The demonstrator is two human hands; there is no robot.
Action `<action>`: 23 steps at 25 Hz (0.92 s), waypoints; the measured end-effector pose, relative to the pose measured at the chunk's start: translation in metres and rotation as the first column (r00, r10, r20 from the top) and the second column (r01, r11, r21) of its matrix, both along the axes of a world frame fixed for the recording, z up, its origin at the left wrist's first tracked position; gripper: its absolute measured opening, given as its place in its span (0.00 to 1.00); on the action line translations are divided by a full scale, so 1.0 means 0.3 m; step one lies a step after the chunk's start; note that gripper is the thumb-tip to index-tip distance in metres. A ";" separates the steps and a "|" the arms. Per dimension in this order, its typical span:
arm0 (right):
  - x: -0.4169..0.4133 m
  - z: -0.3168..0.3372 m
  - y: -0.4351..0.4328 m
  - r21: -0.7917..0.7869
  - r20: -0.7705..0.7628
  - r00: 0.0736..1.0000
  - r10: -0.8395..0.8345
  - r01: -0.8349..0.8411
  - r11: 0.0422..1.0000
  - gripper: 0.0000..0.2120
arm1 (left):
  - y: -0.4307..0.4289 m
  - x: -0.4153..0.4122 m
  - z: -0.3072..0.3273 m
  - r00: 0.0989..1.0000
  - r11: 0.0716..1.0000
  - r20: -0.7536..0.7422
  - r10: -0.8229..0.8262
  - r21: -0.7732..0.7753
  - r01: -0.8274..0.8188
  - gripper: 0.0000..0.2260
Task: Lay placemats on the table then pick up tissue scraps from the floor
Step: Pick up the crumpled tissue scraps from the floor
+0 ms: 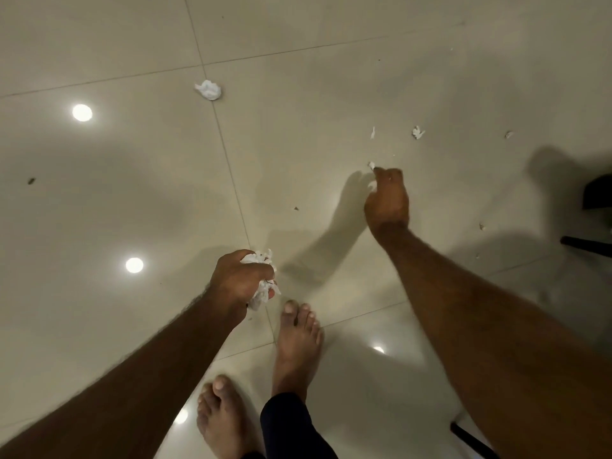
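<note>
1. Head view: the left grip [236, 281] hangs low over the floor [132, 200], clenched around a wad of white tissue [261, 293] that sticks out above and below the fingers.
2. The right grip [387, 200] reaches further forward, its fingertips pinching a small tissue scrap [371, 165] just above the tiles; a second white bit shows under the fingers.
3. A larger crumpled tissue [208, 89] lies on the floor ahead of the left grip, well apart from it and beside a tile joint.
4. Three small scraps lie in a loose row beyond the right grip: a thin sliver [373, 132], a crumpled bit [418, 132] and a smaller piece [509, 135] further right.
5. A tiny fleck [482, 226] lies right of the right forearm.
6. Two bare feet stand on the tiles, the right foot [298, 339] just under the left grip, the left foot [220, 415] nearer the camera, beside a dark trouser leg [288, 429].
7. Dark furniture legs [586, 243] enter at the right edge.
8. Round ceiling-light reflections [82, 112] glare on the glossy floor.
</note>
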State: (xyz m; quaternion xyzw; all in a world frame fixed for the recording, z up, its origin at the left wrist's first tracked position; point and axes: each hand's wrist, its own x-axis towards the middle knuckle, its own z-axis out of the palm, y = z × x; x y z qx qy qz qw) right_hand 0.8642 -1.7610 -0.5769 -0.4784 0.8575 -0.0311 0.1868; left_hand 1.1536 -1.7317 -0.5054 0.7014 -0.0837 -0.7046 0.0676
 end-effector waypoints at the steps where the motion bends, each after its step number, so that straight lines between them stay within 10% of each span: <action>1: -0.039 -0.010 -0.023 0.015 -0.010 1.000 -0.013 0.013 1.000 0.25 | -0.012 -0.020 -0.004 1.000 1.000 -0.013 -0.017 0.011 0.017 0.07; 11: -0.120 -0.064 -0.066 0.124 -0.070 0.990 0.122 -0.113 0.986 0.18 | -0.100 -0.133 -0.051 0.998 0.996 0.006 -0.063 -0.057 0.064 0.06; 23: -0.414 -0.034 -0.367 -0.141 0.011 0.938 -0.347 0.345 0.928 0.19 | -0.158 -0.232 -0.089 0.996 0.986 -0.022 -0.084 -0.148 0.080 0.06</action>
